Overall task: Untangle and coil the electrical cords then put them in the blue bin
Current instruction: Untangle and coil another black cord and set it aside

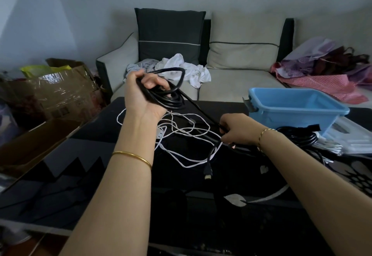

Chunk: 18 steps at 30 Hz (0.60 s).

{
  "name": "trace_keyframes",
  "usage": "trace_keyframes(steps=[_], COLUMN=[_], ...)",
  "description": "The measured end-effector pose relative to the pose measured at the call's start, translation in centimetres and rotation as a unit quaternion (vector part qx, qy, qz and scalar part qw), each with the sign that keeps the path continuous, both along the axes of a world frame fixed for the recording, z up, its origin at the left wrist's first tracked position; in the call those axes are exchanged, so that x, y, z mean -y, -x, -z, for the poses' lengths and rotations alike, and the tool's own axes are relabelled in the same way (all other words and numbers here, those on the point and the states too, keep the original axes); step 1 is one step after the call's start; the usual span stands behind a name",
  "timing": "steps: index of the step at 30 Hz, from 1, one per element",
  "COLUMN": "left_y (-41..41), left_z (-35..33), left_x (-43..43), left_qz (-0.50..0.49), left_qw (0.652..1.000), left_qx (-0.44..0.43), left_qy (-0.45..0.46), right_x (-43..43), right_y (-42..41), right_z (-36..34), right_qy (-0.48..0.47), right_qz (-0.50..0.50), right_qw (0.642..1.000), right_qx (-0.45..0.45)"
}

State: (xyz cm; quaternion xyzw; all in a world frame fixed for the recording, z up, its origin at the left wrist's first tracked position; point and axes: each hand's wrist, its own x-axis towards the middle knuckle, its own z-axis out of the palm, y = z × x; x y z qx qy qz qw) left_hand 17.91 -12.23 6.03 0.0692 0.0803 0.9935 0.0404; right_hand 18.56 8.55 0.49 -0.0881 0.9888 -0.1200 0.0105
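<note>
Single head-worn view, facing forward and down, close over table (201,205), sofa (241,78) beyond

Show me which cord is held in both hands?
The black cord, looped in the left hand and pinched by the right hand. The white cord lies loose; another black bundle rests beside the blue bin.

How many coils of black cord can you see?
2: one coil held up in the left hand, another coil on the table beside the blue bin, partly hidden by the right forearm.
</note>
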Motion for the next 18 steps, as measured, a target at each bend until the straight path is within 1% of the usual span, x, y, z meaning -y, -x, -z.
trace_keyframes(steps=[3, 4, 6, 7, 9, 11, 16, 18], left_y=[0.0, 0.0, -0.1, -0.1, -0.2, -0.3, -0.5, -0.6], left_z=[-0.4, -0.5, -0.6, -0.6, -0.6, -0.4, -0.1, -0.2], left_x=[0.2, 0.2, 0.0, -0.1, -0.3, -0.6, -1.4, -1.7], left_qz=[-0.076, -0.094, -0.11, -0.107, -0.095, -0.08, -0.04, -0.012], left_qw=[0.997, 0.995, 0.991, 0.99, 0.989, 0.99, 0.992, 0.993], left_qx=[0.003, 0.001, -0.006, -0.012, -0.021, -0.023, -0.042, -0.06], left_qy=[0.014, 0.03, 0.071, 0.089, 0.111, 0.118, 0.116, 0.096], right_x=[-0.2, -0.1, 0.3, 0.6, 1.1, 1.3, 1.9, 2.1], right_y=[-0.7, -1.0, -1.5, -1.7, -1.8, -1.8, -1.6, -1.3], right_z=[-0.2, -0.3, -0.6, -0.7, -0.8, -0.8, -0.4, -0.2], right_qy=[-0.044, -0.04, 0.026, 0.062, 0.089, 0.078, 0.064, 0.058], right_qz=[-0.016, -0.032, -0.073, -0.086, -0.088, -0.076, -0.031, -0.001], right_qw=[0.996, 0.994, 0.99, 0.987, 0.988, 0.993, 0.995, 0.997], right_qx=[0.069, 0.096, 0.121, 0.119, 0.086, 0.052, 0.074, 0.058])
